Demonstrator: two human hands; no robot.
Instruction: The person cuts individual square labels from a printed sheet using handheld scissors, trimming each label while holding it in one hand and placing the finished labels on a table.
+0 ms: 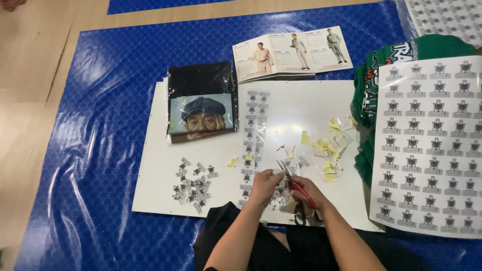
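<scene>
My right hand (307, 193) grips red-handled scissors (296, 184), blades pointing up-left. My left hand (263, 186) pinches a small piece of sticker sheet right at the blades. Both hands hover over the front edge of a white board (301, 108). A clear strip of printed logo stickers (252, 135) runs down the board just above my left hand. A pile of cut-out logo stickers (193, 184) lies to the left. Yellow and white paper scraps (329, 145) are scattered up and right of the scissors.
A plastic-wrapped dark garment with a portrait print (202, 103) lies at the board's back left. An open calendar booklet (291, 52) sits behind. A large sheet of logo stickers (432, 145) covers green cloth (366, 100) on the right. Blue plastic sheeting (100, 150) covers the floor.
</scene>
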